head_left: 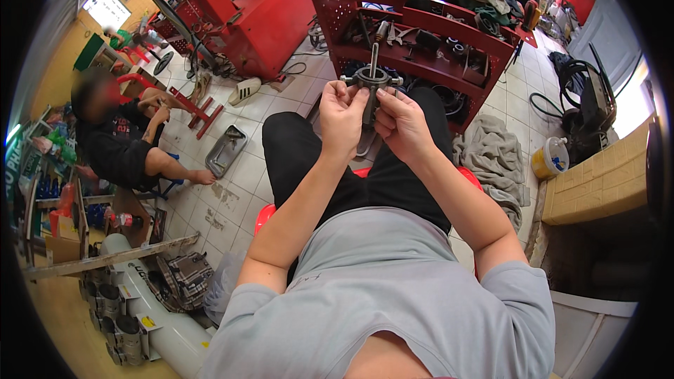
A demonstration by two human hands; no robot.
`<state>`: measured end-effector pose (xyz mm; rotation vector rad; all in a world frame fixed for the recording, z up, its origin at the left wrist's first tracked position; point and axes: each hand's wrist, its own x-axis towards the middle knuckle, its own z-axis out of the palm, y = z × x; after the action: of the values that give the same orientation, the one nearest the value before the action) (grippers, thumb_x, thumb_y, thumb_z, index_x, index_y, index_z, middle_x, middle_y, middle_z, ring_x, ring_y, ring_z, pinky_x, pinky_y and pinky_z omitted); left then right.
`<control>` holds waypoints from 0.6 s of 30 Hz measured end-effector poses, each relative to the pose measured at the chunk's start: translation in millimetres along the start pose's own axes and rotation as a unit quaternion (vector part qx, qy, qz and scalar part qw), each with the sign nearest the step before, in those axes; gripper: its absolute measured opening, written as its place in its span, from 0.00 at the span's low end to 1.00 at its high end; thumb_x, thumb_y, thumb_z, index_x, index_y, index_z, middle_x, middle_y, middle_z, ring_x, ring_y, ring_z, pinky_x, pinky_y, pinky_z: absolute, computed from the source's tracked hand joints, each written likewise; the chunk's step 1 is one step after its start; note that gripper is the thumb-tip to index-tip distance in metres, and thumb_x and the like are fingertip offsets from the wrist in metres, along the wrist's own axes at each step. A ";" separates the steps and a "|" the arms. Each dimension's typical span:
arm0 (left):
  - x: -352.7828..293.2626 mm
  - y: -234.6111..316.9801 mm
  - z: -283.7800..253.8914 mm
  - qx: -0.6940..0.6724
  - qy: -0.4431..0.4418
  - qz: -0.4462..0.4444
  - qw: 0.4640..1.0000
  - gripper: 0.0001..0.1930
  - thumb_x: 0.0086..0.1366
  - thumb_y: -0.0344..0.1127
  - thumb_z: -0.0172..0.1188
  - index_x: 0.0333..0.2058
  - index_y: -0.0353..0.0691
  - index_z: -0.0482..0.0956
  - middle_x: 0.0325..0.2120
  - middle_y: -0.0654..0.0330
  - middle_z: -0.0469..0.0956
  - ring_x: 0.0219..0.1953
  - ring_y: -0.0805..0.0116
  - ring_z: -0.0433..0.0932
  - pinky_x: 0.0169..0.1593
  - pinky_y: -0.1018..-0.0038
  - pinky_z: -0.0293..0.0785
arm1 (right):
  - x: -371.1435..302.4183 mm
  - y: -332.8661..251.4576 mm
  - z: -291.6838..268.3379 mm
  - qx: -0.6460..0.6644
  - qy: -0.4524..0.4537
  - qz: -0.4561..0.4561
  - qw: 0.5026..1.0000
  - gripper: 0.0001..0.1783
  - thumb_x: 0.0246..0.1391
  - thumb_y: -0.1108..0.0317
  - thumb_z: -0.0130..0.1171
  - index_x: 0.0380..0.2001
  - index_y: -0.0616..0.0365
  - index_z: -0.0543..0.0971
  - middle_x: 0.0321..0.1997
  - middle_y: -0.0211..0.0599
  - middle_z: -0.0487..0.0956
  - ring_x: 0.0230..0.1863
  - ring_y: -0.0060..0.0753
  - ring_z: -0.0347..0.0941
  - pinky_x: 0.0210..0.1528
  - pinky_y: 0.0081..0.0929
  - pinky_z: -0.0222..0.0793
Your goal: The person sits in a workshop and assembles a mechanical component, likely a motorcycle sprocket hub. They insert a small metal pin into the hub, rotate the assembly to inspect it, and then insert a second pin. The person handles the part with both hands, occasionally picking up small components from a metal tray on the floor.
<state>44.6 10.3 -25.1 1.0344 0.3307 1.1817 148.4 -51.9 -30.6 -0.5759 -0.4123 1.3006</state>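
Note:
In front of my knees I hold a dark metal part with a round ring at its top (371,76), silver bolt ends at its sides and a narrower body hanging below. My left hand (342,118) pinches it from the left, fingers curled against the ring. From the right, my right hand (403,121) grips it with thumb and fingers closed. A shiny rod (375,52) with a brass-coloured upper end shows just above the ring; whether it belongs to the part I cannot tell. My fingers hide much of the lower body.
A red tool cart (414,17) full of wrenches and parts stands just ahead. Left are a metal tray (227,151), a shoe (245,91) and a seated person (119,126). Right lie a grey cloth (491,161) and a plastic tub (550,158). Another person sits beyond the cart.

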 end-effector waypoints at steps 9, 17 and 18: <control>-4.0 -15.5 -2.0 0.034 0.058 -0.030 0.997 0.08 0.64 0.29 0.60 0.35 0.43 0.67 0.29 0.65 0.77 0.30 0.81 0.74 0.34 0.84 0.68 | -1.5 -4.9 0.2 0.000 0.005 -0.009 1.000 0.07 0.58 0.69 0.56 0.27 0.49 0.71 0.15 0.14 0.59 0.13 0.11 0.49 0.17 0.16 0.44; -10.9 -24.7 -0.6 -0.022 0.022 -0.069 0.997 0.08 0.65 0.32 0.58 0.39 0.33 0.78 0.33 0.65 0.79 0.31 0.82 0.74 0.35 0.84 0.68 | -1.6 -5.4 3.6 -0.032 0.041 -0.020 0.998 0.07 0.58 0.68 0.57 0.27 0.49 0.72 0.15 0.13 0.58 0.12 0.11 0.49 0.15 0.16 0.43; -11.2 -23.7 0.4 -0.023 0.027 -0.074 0.997 0.08 0.65 0.31 0.59 0.39 0.33 0.79 0.33 0.65 0.80 0.31 0.82 0.74 0.35 0.84 0.68 | -2.3 -5.1 4.1 -0.036 0.041 -0.022 0.998 0.06 0.58 0.67 0.57 0.27 0.49 0.72 0.14 0.13 0.58 0.12 0.10 0.49 0.15 0.16 0.43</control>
<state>54.7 0.1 -47.1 0.9223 0.4142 1.0806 149.4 -54.3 -24.1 -0.6749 -0.4044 1.2190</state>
